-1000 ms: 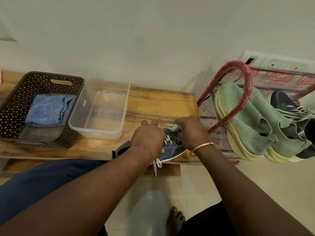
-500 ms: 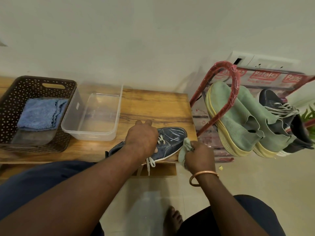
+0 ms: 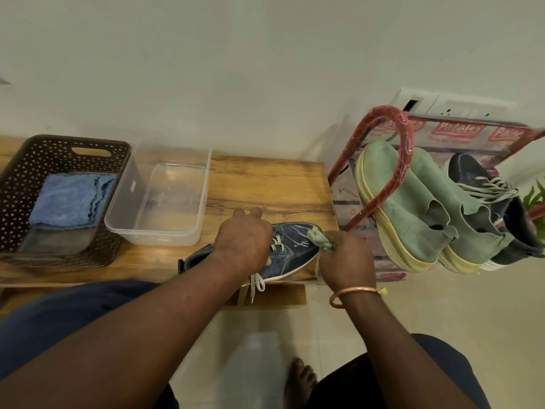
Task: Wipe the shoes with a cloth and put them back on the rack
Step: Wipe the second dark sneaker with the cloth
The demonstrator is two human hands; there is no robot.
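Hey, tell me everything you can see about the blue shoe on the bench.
The shoe is a dark blue low sneaker, denim-like, with pale marks on the toe, a white sole edge and white laces hanging loose over the bench front. It lies at the bench's near edge, toe pointing right. The left hand grips its middle; the right hand holds a green cloth against the toe side.

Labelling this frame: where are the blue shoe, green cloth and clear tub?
blue shoe (image 3: 298, 250): head view, toe upper.
green cloth (image 3: 317, 238): head view, bunched upper end.
clear tub (image 3: 153, 239): head view, front wall.
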